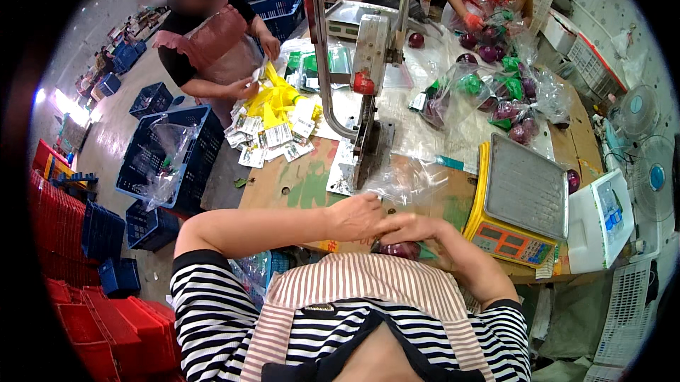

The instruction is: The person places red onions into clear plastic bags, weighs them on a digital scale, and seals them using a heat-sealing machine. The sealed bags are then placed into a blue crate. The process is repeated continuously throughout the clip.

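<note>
Close to my body at the table's near edge, my left hand and my right hand meet with bent fingers, closed around the gathered neck of a clear plastic bag. Its loose film spreads over the table beyond my fingers. Beneath my hands shows round purple produce, likely red onions, with a bit of green beside it; my hands cover part of it. Just past my left hand stands a metal bench device with a red part and a white base plate. My exact fingertip grip is hard to see.
A yellow scale stands right, next to a white foam box. Bagged purple produce lies far right. Yellow straps with tags lie left, by a person. A blue crate stands left; other people work across the table.
</note>
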Tool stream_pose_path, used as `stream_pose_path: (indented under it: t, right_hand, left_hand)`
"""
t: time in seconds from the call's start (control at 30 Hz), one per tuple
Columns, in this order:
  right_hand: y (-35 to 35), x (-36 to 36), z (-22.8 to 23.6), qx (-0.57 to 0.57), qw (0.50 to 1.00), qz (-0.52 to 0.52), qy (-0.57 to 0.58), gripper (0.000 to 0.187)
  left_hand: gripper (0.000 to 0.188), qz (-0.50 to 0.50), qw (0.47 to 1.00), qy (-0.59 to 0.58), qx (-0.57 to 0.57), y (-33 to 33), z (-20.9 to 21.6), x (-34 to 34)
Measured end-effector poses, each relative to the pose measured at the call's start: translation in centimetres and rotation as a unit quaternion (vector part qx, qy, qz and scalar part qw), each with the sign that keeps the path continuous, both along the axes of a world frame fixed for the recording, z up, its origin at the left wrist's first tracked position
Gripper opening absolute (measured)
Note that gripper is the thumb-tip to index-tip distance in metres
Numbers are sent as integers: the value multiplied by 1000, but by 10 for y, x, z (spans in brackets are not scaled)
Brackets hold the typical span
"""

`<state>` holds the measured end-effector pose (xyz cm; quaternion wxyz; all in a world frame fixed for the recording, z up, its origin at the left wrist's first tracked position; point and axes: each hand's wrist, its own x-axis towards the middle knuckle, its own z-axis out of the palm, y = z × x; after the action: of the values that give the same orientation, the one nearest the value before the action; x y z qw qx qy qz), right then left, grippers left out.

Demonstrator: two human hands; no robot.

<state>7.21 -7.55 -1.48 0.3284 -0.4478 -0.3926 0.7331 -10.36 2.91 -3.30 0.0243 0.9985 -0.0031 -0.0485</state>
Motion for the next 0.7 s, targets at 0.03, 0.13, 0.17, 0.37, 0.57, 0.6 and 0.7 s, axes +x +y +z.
stream_pose_path:
  t: [0.03, 0.13, 0.17, 0.37, 0.57, 0.6, 0.7]
  right_hand:
    - [-2, -5, 26, -34, 999, -25, 30, 40]
    - [42, 31, -99, -130, 947, 208, 207, 46]
    - [37, 22, -106, -175, 946, 166, 216, 45]
    - [12, 37, -83, -182, 972, 133, 72, 58]
    - [31, 25, -52, -22, 996, 79, -36, 80]
    - [38, 24, -52, 3, 997, 47, -55, 79]
    - [86, 36, -76, 211, 944, 12, -253, 84]
  left_hand:
    - [76, 68, 996, 45, -36, -3, 9, -5]
    - [43, 128, 984, -34, -122, -11, 10, -17]
    - [34, 139, 980, -21, -140, -9, 16, -20]
    - [28, 129, 980, -30, -150, 3, 23, -37]
    - [24, 265, 848, 60, -455, 58, 2, -58]
    - [22, 300, 819, 62, -485, 66, -7, -56]
    - [20, 360, 749, -51, -553, 95, -53, -48]
